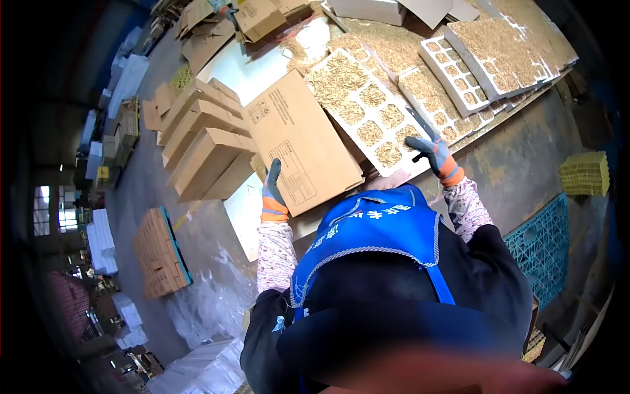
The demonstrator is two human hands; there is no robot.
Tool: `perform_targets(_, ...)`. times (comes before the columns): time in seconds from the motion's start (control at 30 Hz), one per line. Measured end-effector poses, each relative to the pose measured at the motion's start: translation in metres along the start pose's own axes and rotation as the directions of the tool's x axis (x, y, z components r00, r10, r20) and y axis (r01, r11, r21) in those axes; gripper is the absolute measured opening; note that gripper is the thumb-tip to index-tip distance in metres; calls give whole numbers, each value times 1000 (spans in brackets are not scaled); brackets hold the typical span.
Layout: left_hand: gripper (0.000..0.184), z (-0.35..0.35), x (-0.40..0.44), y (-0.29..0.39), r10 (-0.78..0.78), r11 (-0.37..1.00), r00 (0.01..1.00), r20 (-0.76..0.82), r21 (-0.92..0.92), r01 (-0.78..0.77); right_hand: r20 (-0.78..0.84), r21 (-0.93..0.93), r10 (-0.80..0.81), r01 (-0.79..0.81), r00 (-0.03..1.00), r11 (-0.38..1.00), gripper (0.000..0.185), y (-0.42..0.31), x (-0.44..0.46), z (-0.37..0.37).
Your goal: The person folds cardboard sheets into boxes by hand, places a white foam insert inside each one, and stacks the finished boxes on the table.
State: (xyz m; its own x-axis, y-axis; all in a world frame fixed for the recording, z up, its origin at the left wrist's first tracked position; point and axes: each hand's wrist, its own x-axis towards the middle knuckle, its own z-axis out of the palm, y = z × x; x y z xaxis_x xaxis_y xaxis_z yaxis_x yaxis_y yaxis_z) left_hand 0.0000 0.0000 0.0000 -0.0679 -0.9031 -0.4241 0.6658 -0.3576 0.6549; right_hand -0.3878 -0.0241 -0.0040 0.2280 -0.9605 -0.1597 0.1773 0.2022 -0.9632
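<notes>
My left hand, in a grey and orange glove, is at the near left edge of a brown cardboard box with printed labels. One finger or the thumb points up along that edge; the other fingers are hidden. My right hand, gloved the same way, grips the near right edge of a white tray. Its thumb side lies over the tray's corner. The tray has square cells filled with tan, chip-like material, heaped over the far part. Its left side lies against the box.
Several open cardboard boxes stand at the left of the table. More filled trays are stacked at the right. A gloved hand of another person shows at the far end. A blue plastic pallet is at the right, a cardboard stack at the left.
</notes>
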Motion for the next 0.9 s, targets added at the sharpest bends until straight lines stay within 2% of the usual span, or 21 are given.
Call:
perform_targets(0.03,45,5,0,4,49,997,999,-4,65,-48,-34,-12,-11,11,999,1000,58,-9,0,10)
perform_targets(0.07,43,10,0,8,97,987,995,-6,128,-95,-27,-54,-97,96,995,994,58,-21,-3,20)
perform_targets(0.1,43,13,-36,-7,31,992,997,-69,124,-22,-42,-34,-9,7,999,999,58,-15,-41,21)
perform_targets(0.2,42,23,-7,7,59,998,998,-25,20,-59,-3,-98,30,-30,1000,995,58,-26,-5,15)
perform_targets(0.23,42,14,-2,9,16,1000,1000,3,10,-16,3,-96,25,-24,1000,995,58,-28,0,19)
perform_targets(0.3,43,12,0,0,-41,999,999,26,-13,41,96,35,-120,117,988,992,58,-33,3,26)
perform_targets(0.33,43,16,1,-5,-30,999,999,19,-19,30,161,192,-226,194,961,962,59,-33,10,31)
perform_targets(0.37,44,21,1,-13,-21,999,1000,12,-28,21,88,176,-5,-11,996,984,61,-36,12,37)
perform_targets(0.43,44,25,3,-19,19,1000,1000,-11,-10,-19,91,113,-95,84,991,990,63,-8,27,54)
perform_targets(0.47,44,24,7,-23,61,998,998,-19,-9,-61,93,18,-150,149,984,989,64,4,34,61)
perform_targets(0.53,44,27,11,-24,107,994,994,-22,-17,-107,104,25,-128,126,986,992,62,9,31,82)
perform_targets(0.57,44,26,8,-21,98,995,995,-25,-13,-98,133,0,-104,105,986,994,61,11,28,86)
perform_targets(0.6,44,29,6,-18,66,996,998,8,-53,-66,130,-156,-115,135,985,979,58,17,28,90)
perform_targets(0.63,45,28,5,-14,35,995,998,44,-91,-31,142,-100,-154,169,978,981,50,27,27,98)
perform_targets(0.67,45,21,5,-15,28,996,999,47,-87,-23,285,-436,-383,475,878,764,45,71,38,88)
perform_targets(0.7,45,10,7,-18,43,996,999,33,-81,-40,492,-639,-498,684,714,351,40,107,50,79)
perform_targets(0.77,46,-15,17,-22,51,997,998,37,-67,-48,315,-705,-330,452,890,546,33,58,32,106)
perform_targets(0.8,46,-28,22,-27,38,997,999,22,-61,-37,313,-759,-375,467,873,454,32,56,32,111)
perform_targets(0.83,47,-28,22,-30,25,998,1000,6,-62,-24,302,-770,-372,455,878,447,32,70,38,108)
perform_targets(0.87,47,-27,23,-32,72,997,997,-37,44,-70,381,-765,-407,531,830,364,33,98,47,101)
perform_targets(0.9,47,-27,29,-33,59,998,998,-24,38,-58,459,-751,-432,599,776,277,34,117,55,91)
